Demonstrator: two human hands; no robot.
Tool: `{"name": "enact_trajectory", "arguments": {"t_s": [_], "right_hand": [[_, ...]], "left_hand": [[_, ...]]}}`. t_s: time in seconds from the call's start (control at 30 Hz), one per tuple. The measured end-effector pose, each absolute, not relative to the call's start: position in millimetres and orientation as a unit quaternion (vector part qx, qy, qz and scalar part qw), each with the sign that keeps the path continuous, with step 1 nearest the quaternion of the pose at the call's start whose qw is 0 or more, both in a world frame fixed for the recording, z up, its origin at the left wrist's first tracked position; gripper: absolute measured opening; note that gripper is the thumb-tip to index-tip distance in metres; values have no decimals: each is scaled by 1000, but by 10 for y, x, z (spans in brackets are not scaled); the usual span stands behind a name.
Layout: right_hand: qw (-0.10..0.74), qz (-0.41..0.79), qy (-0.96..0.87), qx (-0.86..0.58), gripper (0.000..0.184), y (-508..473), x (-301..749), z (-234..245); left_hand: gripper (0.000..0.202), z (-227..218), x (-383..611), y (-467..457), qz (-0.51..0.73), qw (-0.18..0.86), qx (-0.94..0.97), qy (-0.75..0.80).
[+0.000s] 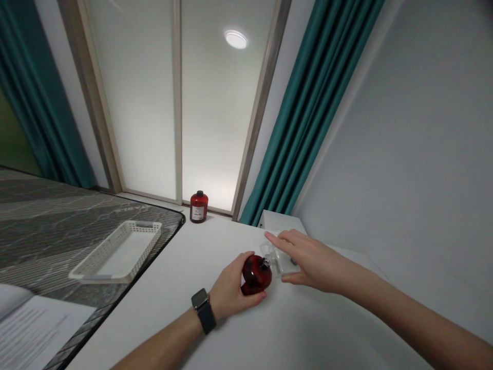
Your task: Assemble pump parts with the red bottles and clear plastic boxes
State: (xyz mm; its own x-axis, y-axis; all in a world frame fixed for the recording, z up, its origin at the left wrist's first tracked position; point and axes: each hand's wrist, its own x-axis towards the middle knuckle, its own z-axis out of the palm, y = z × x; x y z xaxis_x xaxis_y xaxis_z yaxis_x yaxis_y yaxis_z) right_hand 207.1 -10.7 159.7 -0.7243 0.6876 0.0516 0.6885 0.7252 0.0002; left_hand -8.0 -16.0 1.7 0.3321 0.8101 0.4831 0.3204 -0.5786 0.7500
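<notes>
Left hand: mine [233, 290] was wrapped round a dark red bottle [259, 271], fingers over the far side and thumb along the near side, so a pretty solid hold.
Red bottle: over the white table [215, 244], tipped, with its shiny neck facing the clear stuff on my right. Couldn't make out whether its base was touching the tabletop.
Right hand: this one [306, 257] was loosely curved round a clear container [287, 263], thumb below, fingers above, index sticking out past it.
Clear container: right beside the red bottle's neck, partly hidden by my palm, so its full shape was hard to read.
Wrist: black watch [203, 311] on the left one.
Other bottle: a second red one [198, 208] stood upright at the far edge, black cap, white label.
Left side: white basket [115, 275] on a dark striped surface [34, 205], printed pages [42, 329] nearer me.
Back: white box [283, 221] by the teal curtain [308, 113].
</notes>
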Motion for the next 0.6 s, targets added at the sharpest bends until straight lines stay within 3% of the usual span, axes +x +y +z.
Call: {"name": "enact_trajectory", "arguments": {"t_s": [0.6], "right_hand": [[18, -51, -935, -349, 99, -111, 2046, 1617]], "left_hand": [[77, 71, -75, -178, 454, 323, 747, 363]]}}
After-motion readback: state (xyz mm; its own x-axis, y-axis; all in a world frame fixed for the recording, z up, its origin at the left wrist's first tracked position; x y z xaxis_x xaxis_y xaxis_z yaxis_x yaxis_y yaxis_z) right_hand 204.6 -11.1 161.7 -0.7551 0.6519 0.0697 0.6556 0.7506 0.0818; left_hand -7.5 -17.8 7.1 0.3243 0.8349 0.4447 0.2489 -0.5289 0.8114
